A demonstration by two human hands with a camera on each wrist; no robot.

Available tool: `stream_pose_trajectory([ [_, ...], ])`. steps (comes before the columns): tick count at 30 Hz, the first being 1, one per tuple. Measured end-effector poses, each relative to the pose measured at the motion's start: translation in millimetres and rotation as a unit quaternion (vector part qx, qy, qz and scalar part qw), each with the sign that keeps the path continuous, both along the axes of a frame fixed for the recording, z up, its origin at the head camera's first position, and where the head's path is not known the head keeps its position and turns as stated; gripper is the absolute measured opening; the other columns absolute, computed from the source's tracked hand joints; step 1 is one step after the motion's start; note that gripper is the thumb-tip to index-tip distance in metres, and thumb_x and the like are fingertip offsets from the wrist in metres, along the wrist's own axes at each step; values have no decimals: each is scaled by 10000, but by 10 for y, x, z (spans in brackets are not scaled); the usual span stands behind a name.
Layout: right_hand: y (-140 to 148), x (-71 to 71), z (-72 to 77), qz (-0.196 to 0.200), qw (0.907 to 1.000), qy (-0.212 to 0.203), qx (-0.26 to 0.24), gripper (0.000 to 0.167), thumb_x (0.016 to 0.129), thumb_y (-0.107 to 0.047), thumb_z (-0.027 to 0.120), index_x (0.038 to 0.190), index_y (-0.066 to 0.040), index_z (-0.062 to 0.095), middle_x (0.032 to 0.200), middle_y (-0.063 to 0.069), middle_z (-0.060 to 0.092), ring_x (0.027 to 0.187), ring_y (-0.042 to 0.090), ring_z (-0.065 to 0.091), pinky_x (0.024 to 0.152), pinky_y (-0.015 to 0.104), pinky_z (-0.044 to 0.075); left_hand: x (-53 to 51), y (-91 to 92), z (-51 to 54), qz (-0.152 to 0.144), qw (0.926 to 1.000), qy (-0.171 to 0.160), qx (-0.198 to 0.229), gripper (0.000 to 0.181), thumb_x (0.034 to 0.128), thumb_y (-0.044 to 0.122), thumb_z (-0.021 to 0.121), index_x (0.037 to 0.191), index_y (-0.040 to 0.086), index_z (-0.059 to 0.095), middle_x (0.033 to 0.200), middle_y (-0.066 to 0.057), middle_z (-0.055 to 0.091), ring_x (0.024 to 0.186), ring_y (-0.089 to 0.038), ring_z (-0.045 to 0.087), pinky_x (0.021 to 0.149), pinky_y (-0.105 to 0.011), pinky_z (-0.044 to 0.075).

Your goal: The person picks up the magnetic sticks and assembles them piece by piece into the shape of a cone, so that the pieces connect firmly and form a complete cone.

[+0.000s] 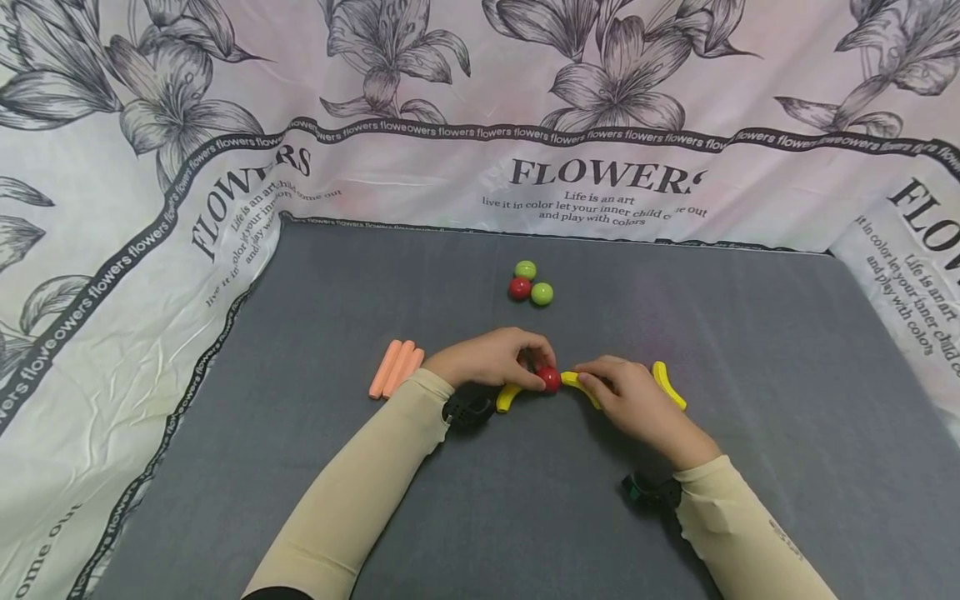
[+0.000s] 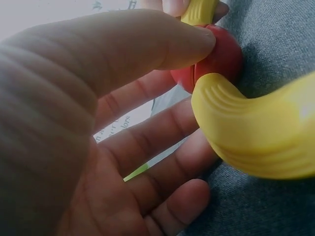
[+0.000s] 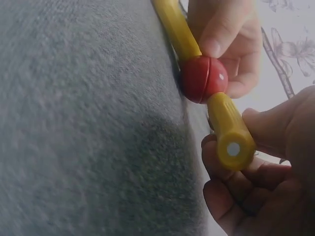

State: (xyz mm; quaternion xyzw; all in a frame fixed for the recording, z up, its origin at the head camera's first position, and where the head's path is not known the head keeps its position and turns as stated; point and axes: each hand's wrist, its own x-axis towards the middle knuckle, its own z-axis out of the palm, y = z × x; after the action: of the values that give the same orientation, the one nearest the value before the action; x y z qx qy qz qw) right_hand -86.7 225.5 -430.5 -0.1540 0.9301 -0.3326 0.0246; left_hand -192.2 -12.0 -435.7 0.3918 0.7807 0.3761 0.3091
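Observation:
The left hand point(image 1: 498, 357) pinches a red ball point(image 1: 550, 380) between thumb and fingers. One curved yellow piece point(image 1: 507, 397) lies against the ball on its left, under that hand. The right hand point(image 1: 637, 404) grips a second yellow piece point(image 1: 581, 388) by thumb and fingers. In the right wrist view, this piece point(image 3: 227, 123) meets the red ball point(image 3: 202, 78) at one end and shows a pale round spot on its other end. The left wrist view has the thumb on the ball point(image 2: 224, 54), with a yellow piece point(image 2: 256, 128) in front.
Two green balls point(image 1: 542, 293) and a red ball point(image 1: 519, 288) sit together farther back on the grey cloth point(image 1: 525, 517). Several orange sticks point(image 1: 395, 368) lie left of the left hand. Another yellow piece point(image 1: 667, 385) lies just beyond the right hand. Flower-printed sheeting point(image 1: 420, 179) borders the cloth.

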Motion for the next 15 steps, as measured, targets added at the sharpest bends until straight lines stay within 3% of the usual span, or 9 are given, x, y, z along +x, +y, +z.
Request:
stream_pose_trajectory([
  [4, -5, 3, -9, 35, 10000, -24, -83, 216, 1051, -110, 647, 1202, -12, 767, 1054, 78, 747, 769, 114, 586, 675, 279, 493, 1, 2, 9, -41, 10000, 17, -43, 208, 952, 164, 786, 1150, 152, 723, 1022, 22, 702, 812, -161, 641, 707, -269, 531],
  [9, -8, -4, -58, 22, 9999, -70, -133, 219, 1056, -121, 645, 1223, -45, 763, 1130, 84, 758, 882, 147, 653, 760, 336, 540, 16, 7, 26, -28, 9999, 29, -150, 168, 955, 209, 792, 1098, 165, 714, 990, 25, 698, 837, -153, 636, 734, -267, 525],
  [12, -20, -8, -110, 33, 9997, -59, -235, 212, 1056, -136, 648, 1224, -73, 761, 1147, 58, 762, 919, 146, 667, 794, 353, 552, 55, 33, 50, 37, 9995, 209, -235, 145, 964, 273, 787, 1043, 184, 704, 950, 38, 694, 810, -141, 625, 716, -270, 514],
  [15, -40, -10, -157, 52, 9992, -97, -386, 188, 1051, -152, 660, 1207, -94, 749, 1080, 14, 759, 841, 112, 650, 754, 318, 547, 97, 88, 60, 12, 9972, 632, -393, 147, 979, 318, 767, 1035, 196, 707, 937, 54, 681, 797, -117, 613, 711, -260, 504],
])
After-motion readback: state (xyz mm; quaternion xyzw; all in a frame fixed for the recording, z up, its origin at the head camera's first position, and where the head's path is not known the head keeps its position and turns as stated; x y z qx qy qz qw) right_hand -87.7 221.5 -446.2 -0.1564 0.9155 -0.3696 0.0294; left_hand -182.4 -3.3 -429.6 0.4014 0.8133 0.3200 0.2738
